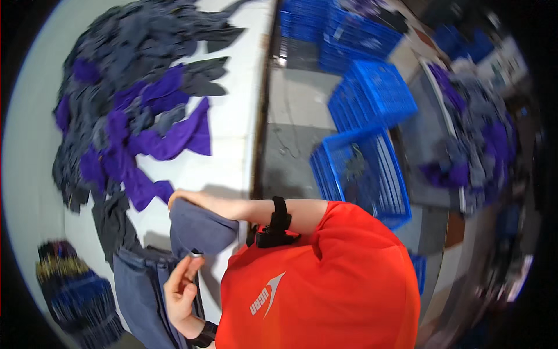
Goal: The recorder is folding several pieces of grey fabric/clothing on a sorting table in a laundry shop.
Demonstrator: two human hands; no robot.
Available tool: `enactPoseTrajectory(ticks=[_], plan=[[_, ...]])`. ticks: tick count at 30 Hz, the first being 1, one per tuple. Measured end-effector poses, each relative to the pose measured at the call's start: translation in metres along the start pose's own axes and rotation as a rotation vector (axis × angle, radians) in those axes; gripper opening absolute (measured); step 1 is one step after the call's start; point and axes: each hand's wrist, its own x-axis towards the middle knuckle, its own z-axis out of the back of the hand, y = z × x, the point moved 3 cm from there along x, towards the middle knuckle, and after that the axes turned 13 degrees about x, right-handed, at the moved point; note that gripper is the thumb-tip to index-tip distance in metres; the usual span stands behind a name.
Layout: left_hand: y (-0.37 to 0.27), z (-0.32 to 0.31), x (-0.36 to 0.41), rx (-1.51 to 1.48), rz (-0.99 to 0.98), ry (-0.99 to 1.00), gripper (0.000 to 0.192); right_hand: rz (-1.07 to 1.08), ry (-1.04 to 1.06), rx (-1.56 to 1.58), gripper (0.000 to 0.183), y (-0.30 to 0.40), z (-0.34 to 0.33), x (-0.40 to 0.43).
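Observation:
My right hand (pixel 196 201) reaches over the white table (pixel 231 172) and holds a grey-blue fabric piece (pixel 198 229), which hangs from it and partly hides its fingers. Below that piece, my left hand (pixel 183 285) has bent fingers with the thumb apart. A small black-and-silver thing (pixel 196 253) sits at its fingertips; whether it is gripped or worn is unclear. Beside this hand lies a stack of folded grey-blue fabric pieces (pixel 141 292). Dark grey fabric (pixel 115 222) lies just above the stack. Purple fabric pieces (pixel 170 139) are spread among a large grey pile (pixel 130 48).
Right of the table edge, blue plastic crates (pixel 370 94) stand on the floor, one open crate (pixel 329 170) near my right arm. A bundle of dark, blue and yellow items (pixel 80 301) is at lower left. Another surface (pixel 423 131) at right bears grey and purple fabric.

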Motion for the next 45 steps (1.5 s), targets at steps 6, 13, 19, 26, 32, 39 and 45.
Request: enactPoseTrajectory(ticks=[6, 13, 19, 26, 32, 39, 45], plan=[[0.082, -0.036, 0.013, -0.096, 0.389, 0.114, 0.052, 0.443, -0.999, 0.453, 0.02, 0.0, 0.124, -0.135], [0.09, -0.075, 0.032, -0.22, 0.369, 0.153, 0.045, -0.772, -2.488, -0.622, 0.054, -0.045, 0.12, -0.445], [0.101, -0.08, 0.044, -0.451, 0.325, 0.161, 0.038, -0.778, -2.272, -0.269, 0.023, -0.118, 0.078, -0.54], [0.125, -0.09, 0.068, -0.583, 0.414, 0.043, 0.032, -0.608, -1.771, -0.479, 0.012, -0.064, 0.159, -0.445], [0.122, -0.075, 0.088, -0.638, 0.391, -0.294, 0.03, -0.439, -1.246, -0.766, 0.011, -0.05, 0.304, -0.244], [0.101, -0.075, 0.122, -0.747, 0.303, -0.779, 0.027, -0.181, -0.626, -0.754, 0.015, -0.041, 0.363, 0.067], [0.097, -0.102, 0.119, -0.818, 0.376, -1.081, 0.024, -0.161, -0.28, -1.279, 0.035, -0.106, 0.383, 0.161]])
